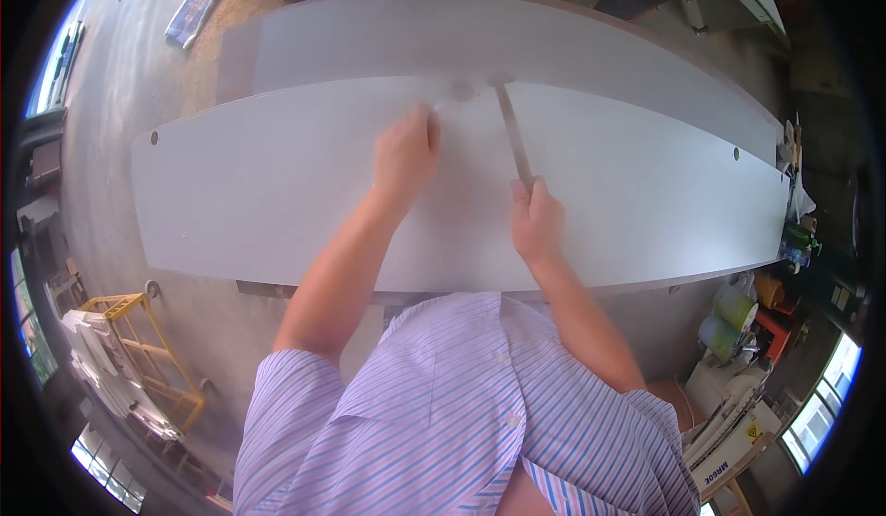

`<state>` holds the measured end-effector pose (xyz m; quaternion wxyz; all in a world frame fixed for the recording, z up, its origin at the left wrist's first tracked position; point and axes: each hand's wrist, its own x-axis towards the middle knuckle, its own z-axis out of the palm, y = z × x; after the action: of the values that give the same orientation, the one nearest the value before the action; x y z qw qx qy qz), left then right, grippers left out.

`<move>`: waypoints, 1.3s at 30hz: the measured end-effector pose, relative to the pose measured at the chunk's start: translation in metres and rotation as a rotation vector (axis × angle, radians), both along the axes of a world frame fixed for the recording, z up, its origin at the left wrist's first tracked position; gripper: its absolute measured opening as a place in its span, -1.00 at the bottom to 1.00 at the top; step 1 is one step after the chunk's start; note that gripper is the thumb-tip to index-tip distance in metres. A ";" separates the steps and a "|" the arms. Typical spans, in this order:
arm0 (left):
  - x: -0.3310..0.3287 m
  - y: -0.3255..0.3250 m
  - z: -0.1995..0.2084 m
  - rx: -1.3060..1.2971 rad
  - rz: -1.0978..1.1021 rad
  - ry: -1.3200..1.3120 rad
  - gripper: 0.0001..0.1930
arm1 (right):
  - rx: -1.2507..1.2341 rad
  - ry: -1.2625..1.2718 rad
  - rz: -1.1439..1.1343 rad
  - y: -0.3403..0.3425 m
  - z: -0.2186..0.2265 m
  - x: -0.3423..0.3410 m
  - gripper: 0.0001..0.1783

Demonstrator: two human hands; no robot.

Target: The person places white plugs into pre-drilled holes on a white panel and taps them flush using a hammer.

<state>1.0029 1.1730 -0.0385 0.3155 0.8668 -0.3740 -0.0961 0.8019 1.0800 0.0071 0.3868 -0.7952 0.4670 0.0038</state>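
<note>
A: Grip?
B: On my remote feed, right hand (538, 221) at 3 o'clock, fingers wrapped round a hammer (514, 133) by its handle end. Hammer sits at 1, head blurred near the white panel's (628, 193) far edge.
A: Left hand (404, 158)?
B: At 11, curled, over that panel. Too smeared; I can't tell whether it pinches or touches anything.
A: Farther?
B: Blurred dark round spot (460, 91) at 12, between the left hand and the hammer head. Past it, I've got a grey panel (369, 45), also 12. Last one I log: long blue-and-white item (198, 4) on the floor (120, 82), between 10 and 11. Kind unclear.
</note>
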 end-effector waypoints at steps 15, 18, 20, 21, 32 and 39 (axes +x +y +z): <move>-0.005 0.001 0.009 -0.029 0.001 0.006 -0.91 | -0.203 0.017 0.129 -0.005 -0.007 0.003 -0.56; -0.003 -0.004 0.012 -0.011 -0.005 -0.010 -0.85 | -0.336 0.104 0.167 0.006 -0.026 -0.010 -0.57; 0.001 -0.005 0.012 -0.005 0.008 -0.026 -0.84 | -0.217 0.000 0.109 0.003 -0.022 -0.009 -0.57; 0.006 -0.006 0.009 0.008 0.032 -0.052 -0.85 | -0.094 -0.100 0.051 0.004 -0.016 -0.005 -0.56; 0.026 -0.020 -0.014 0.157 -0.075 -0.191 -0.87 | -0.021 -0.187 0.013 0.011 -0.014 0.002 -0.52; 0.027 -0.020 -0.013 0.156 -0.089 -0.183 -0.87 | -0.038 -0.135 0.043 0.013 -0.011 0.007 -0.52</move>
<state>1.0295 1.1530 -0.0511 0.2071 0.8764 -0.4308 -0.0594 0.8085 1.0926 -0.0042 0.4022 -0.8107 0.4225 -0.0502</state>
